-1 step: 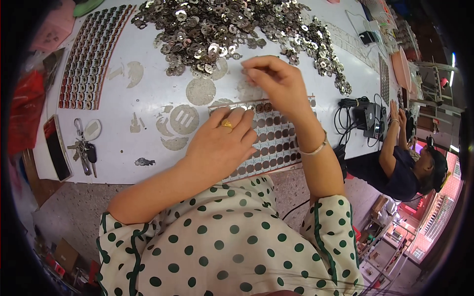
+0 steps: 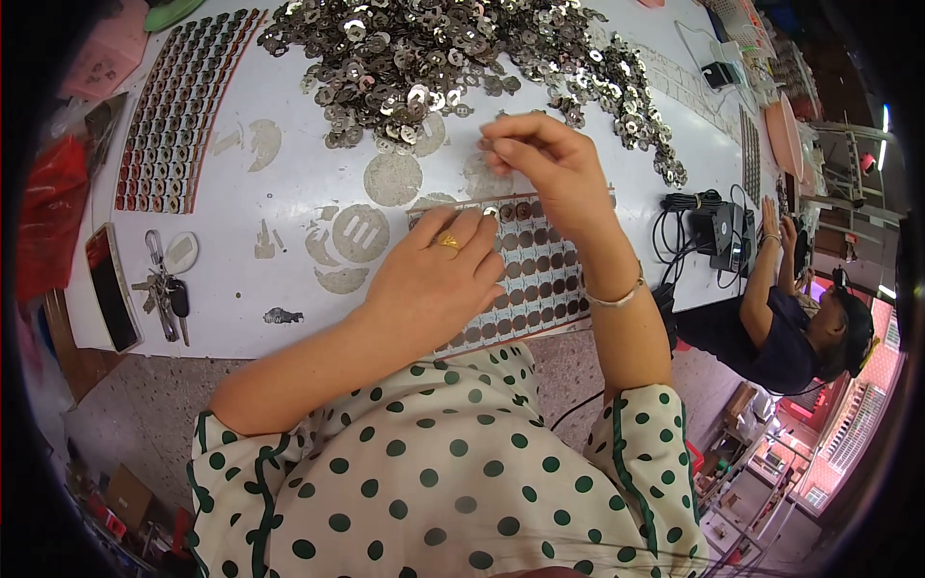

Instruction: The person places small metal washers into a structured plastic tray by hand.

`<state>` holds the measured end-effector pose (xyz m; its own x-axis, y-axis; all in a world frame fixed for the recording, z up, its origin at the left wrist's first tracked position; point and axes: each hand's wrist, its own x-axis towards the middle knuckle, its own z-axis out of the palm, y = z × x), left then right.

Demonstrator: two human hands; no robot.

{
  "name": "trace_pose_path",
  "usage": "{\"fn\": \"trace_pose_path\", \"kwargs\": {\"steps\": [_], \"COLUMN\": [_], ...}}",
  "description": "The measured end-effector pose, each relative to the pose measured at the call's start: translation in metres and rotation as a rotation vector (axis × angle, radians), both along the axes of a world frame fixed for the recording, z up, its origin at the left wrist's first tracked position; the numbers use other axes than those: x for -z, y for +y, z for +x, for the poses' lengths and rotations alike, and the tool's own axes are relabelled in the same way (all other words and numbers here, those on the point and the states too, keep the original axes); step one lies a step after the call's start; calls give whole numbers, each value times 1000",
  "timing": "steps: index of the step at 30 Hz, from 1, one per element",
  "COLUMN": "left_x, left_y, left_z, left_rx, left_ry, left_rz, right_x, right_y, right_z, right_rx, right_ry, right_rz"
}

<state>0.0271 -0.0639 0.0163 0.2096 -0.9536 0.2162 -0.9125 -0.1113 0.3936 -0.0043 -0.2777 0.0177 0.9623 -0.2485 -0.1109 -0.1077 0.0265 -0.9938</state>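
Note:
A panel (image 2: 525,303) with rows of dark round pieces set in pale frames lies at the table's near edge. My left hand (image 2: 438,275), with a gold ring, rests palm down over its left part, fingers stretched toward the far row. What lies under the fingers is hidden. A shiny metal disc (image 2: 491,211) shows beside the fingertips. My right hand (image 2: 554,169) hovers past the panel's far edge, thumb and fingers pinched together; anything between them is too small to make out. Beyond it spreads a heap of small slotted metal discs (image 2: 414,72).
Another filled panel (image 2: 178,116) lies at left. Keys (image 2: 166,289) and a phone (image 2: 111,287) are near the left edge. To the right stand a black box (image 2: 721,234) and cables (image 2: 674,226). A co-worker (image 2: 785,318) sits further right.
My right hand has shifted slightly right and nearer, its fingers still pinched. The left hand stays over the panel, nearly unmoved.

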Motion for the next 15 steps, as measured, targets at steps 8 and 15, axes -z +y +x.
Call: {"fn": "trace_pose_path", "kwargs": {"steps": [8,15], "left_x": [14,17], "left_y": [-12,-13], "left_z": [-6,-5], "left_rx": [65,54], "left_ry": [-98,-27], "left_rz": [-56,-53], "right_x": [-5,-4], "right_y": [-6,-8], "right_z": [-53,-76], "right_rx": [86,175], "right_ry": [79,245], "right_rz": [501,-309]}}
